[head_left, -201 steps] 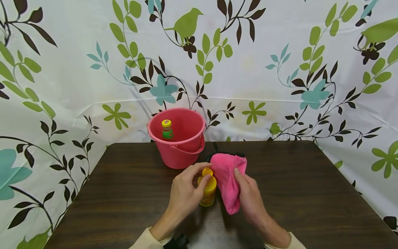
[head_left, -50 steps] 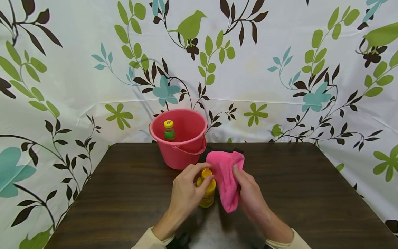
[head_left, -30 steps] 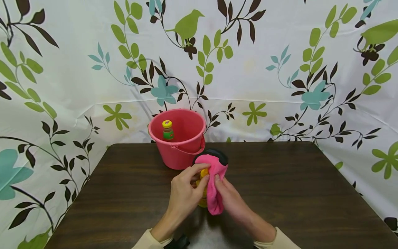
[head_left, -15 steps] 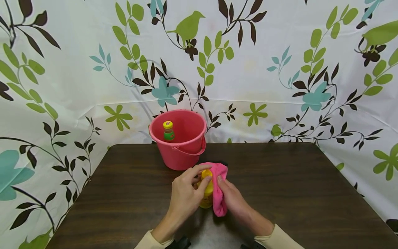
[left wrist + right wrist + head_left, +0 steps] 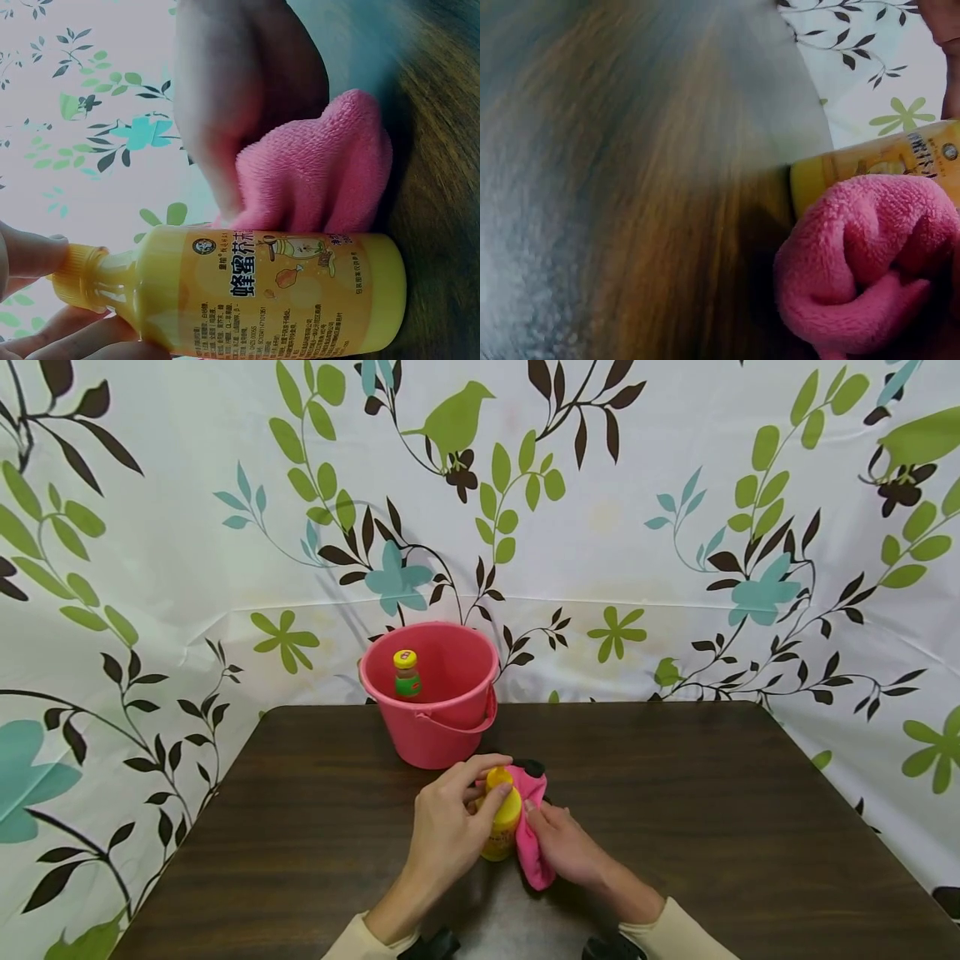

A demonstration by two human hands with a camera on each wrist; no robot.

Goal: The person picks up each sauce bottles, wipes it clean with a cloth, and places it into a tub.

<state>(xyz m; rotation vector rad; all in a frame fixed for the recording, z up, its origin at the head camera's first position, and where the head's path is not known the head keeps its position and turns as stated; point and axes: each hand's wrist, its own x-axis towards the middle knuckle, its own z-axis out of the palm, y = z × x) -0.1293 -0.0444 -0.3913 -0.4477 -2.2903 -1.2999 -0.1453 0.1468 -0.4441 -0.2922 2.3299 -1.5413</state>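
A yellow squeeze bottle with a printed label stands upright on the dark wooden table. My left hand pinches it by its cap and neck, thumb on one side and fingers on the other; the left wrist view shows the yellow cap between them. My right hand holds a bunched pink cloth against the bottle's right side. In the right wrist view the fluffy cloth covers part of the bottle. Something black shows at the cloth's far end; most of my right fingers are hidden behind the cloth.
A pink bucket with its handle hanging down stands at the back, left of centre. A small jar with a yellow lid and green label is inside it. The table ends at a leaf-patterned curtain.
My right hand has brought the cloth leftward from beside the bottle onto its right side, then moved it over that side and slightly lower. The left hand keeps its hold on the bottle's top.
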